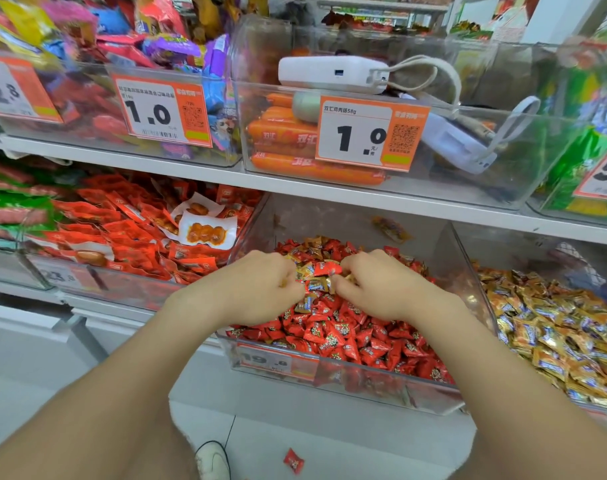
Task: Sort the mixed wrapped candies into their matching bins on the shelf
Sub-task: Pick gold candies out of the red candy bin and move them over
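Seemingly light and slick in crinkly wrappers, the gold candies [316, 284] suit pinching by a wrapper end, as the left hand [260, 285] and right hand [375, 284] each curl round some.

Orange sausages [284, 133] stacked in upper clear bin [433, 188]. White power bank [330, 74] laid across bin rim. Price tag [368, 133] marked 1.0 fixed to bin front. Red snack packets [129, 230] heaped lower left. White shoe [212, 460] seen on floor [295, 427].
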The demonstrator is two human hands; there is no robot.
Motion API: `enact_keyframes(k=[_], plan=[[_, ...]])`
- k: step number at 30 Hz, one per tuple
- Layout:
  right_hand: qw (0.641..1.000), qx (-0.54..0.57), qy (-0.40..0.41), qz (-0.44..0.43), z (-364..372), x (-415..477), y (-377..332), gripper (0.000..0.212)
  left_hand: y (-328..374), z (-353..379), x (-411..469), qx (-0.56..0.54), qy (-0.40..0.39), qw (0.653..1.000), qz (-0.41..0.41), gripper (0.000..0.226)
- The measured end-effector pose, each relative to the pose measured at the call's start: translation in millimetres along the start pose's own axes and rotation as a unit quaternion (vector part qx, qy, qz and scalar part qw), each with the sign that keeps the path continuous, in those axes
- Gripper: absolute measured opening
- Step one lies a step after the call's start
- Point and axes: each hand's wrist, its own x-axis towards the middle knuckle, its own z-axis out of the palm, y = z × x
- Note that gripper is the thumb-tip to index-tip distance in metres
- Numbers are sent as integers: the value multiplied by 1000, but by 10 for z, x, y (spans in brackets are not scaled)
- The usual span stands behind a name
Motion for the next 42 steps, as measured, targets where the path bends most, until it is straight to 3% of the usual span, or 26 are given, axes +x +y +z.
enact_keyframes(k=[2, 5, 9, 13, 18, 23, 26, 31, 33, 35, 37, 39, 42], plan=[[1000, 14, 12, 11, -50, -6, 25, 35, -9, -8, 29, -25, 68, 997, 16, 44], [998, 44, -17, 30, -89, -41, 67, 16, -22, 38, 108, 39, 74, 996, 13, 41], [997, 32, -58, 50, -55, -85, 179, 25, -78, 147, 196, 111, 87, 990, -2, 27], [998, 28, -33, 40, -44, -86, 210, 29, -71, 189, 223, 167, 40, 985, -30, 9], [996, 81, 32, 20, -113, -116, 177, 20, -50, 190, 224, 190, -12, 981, -39, 12], [978, 182, 97, 14, -176, -133, 108, 9, -106, 161, 233, 132, -4, 991, -16, 11], [964, 257, 61, 37, -210, -149, 68, 23, -70, 124, 224, 27, 40, 999, -3, 14], [959, 265, 75, 67, -240, -136, 91, 14, -11, 45, 205, -80, 113, 990, -8, 32], [963, 247, 82, 67, -241, -134, 101, 26, -42, 61, 233, -85, 100, 991, 0, 41], [968, 229, 74, 66, -211, -127, 104, 36, -51, 70, 251, -62, 88, 994, 12, 38], [974, 212, 62, 43, -172, -121, 81, 29, -51, 63, 266, -24, 107, 994, 20, 21], [980, 197, 42, 0, -130, -114, -7, 18, -91, 88, 306, 18, 131, 991, -1, 20], [989, 139, 16, -50, -50, -73, -193, 19, -145, 169, 304, 114, 127, 984, -56, 8]])
